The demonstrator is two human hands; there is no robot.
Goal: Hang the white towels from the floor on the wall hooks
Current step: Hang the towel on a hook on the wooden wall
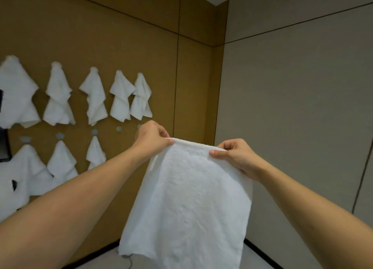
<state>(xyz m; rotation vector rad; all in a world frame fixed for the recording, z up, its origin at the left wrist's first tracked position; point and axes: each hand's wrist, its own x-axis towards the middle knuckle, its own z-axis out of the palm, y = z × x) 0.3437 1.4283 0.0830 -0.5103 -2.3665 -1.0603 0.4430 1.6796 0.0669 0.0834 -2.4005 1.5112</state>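
Two hands, left hand (pixel 151 136) and right hand (pixel 235 155), pinch the top edge of the white towel (pixel 187 204), right of the empty hook (pixel 118 129). In my judgement a flat, unbunched edge could slide off that hook

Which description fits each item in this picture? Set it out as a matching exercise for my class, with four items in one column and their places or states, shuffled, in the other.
Items
1. held towel
2. top row of towels
3. bare hook
4. left hand

Descriptions
A. hanging high on the brown wall, each bunched at a hook
B. grey, on the lower row, with nothing on it
C. spread flat, hanging down from two hands
D. pinching the towel's upper left corner

Pairs: 1-C, 2-A, 3-B, 4-D

The right hand pinches the other upper corner.
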